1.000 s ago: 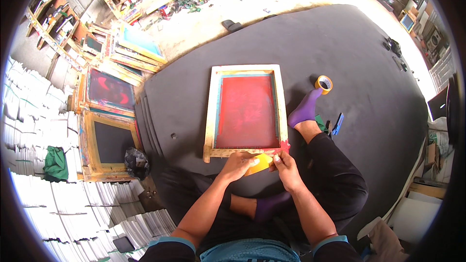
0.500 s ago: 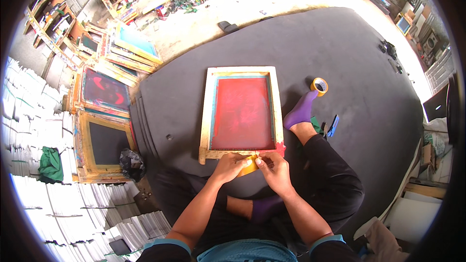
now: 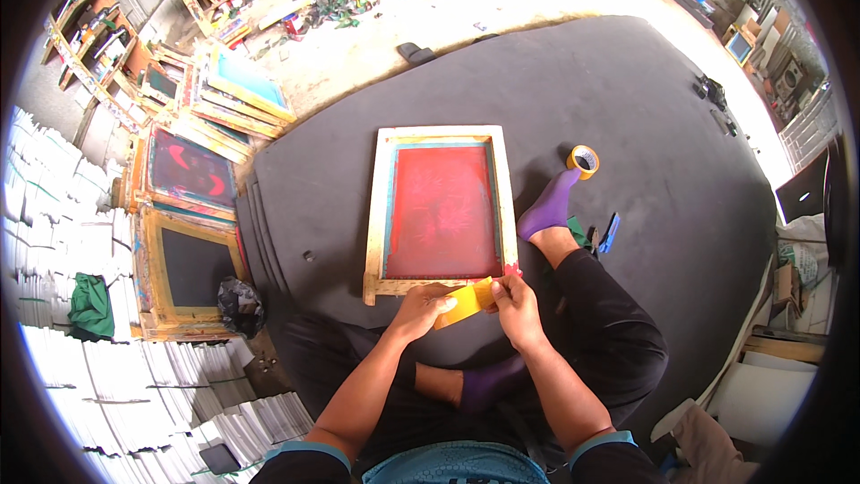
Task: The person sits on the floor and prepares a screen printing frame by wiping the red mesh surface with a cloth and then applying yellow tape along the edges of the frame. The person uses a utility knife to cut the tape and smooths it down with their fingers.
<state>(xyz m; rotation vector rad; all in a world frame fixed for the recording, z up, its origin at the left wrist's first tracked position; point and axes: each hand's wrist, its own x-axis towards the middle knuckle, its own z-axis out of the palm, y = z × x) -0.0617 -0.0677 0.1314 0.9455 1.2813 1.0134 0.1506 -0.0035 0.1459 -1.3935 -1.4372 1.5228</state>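
Observation:
A short piece of yellow tape (image 3: 467,302) stretches between my two hands, just in front of the near edge of a framed screen. My left hand (image 3: 421,310) pinches the strip's left end. At its right end, the fingers of my right hand (image 3: 513,306) are closed on it, close to a red-stained corner of the wood. The screen printing frame (image 3: 374,215) lies flat, with pale wooden sides and a red-tinted mesh (image 3: 443,211). Beyond my purple-socked foot (image 3: 551,204) stands a roll of yellow tape (image 3: 583,161).
A blue cutter-like tool (image 3: 610,233) and a green cloth (image 3: 579,231) lie by my foot on the dark mat (image 3: 663,125). Several used screens (image 3: 193,166) lean at the left, beside stacks of white paper (image 3: 116,385). Black sandals (image 3: 415,54) sit at the far edge.
My hands have drawn slightly apart, and more of the yellow tape shows between them. The frame appears slightly further left in view.

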